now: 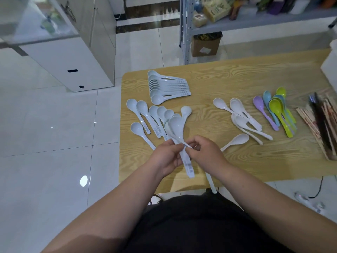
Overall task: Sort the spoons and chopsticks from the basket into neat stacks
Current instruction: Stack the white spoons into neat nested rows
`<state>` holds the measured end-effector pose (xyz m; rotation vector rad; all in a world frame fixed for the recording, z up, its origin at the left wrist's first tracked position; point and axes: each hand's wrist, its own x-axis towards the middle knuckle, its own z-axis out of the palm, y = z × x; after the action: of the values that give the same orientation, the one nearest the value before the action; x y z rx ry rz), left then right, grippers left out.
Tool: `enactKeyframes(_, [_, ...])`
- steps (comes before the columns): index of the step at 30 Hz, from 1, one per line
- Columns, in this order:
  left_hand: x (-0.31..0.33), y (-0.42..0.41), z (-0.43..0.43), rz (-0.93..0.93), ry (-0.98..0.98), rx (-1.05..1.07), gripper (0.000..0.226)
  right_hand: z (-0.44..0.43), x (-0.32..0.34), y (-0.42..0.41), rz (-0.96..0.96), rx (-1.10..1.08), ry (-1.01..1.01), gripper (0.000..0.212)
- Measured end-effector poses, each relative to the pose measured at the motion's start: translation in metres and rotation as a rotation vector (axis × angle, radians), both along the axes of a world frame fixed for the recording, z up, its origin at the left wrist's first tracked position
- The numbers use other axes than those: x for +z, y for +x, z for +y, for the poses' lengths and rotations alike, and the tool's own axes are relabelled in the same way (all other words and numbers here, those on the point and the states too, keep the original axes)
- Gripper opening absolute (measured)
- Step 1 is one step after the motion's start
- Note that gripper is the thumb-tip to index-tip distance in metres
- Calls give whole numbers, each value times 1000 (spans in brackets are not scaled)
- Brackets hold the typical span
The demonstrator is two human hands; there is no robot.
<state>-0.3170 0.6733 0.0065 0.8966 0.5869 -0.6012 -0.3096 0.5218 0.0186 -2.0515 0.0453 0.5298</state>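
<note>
Over the near edge of the wooden table, my left hand grips a small stack of pale blue-white spoons by the handles. My right hand pinches the handle tip of the top spoon in that stack. Several loose pale spoons are fanned out on the table's left part. A neat row of stacked pale spoons lies behind them. White spoons lie in a loose heap mid-table, and one white spoon sits apart. Coloured spoons and chopsticks lie at the right.
A white cabinet stands on the tiled floor to the left. Behind the table are a metal shelf and a cardboard box. A white container sits at the right edge of the table.
</note>
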Motion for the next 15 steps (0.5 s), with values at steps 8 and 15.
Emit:
enactKeyframes(8, [16,21,-59,-11,36,179,45,-39,4,26,-133,-43,111,24])
enactKeyframes(15, [27,34,-90,-39,108,274,37,-67,3,54,-29,141,99,29])
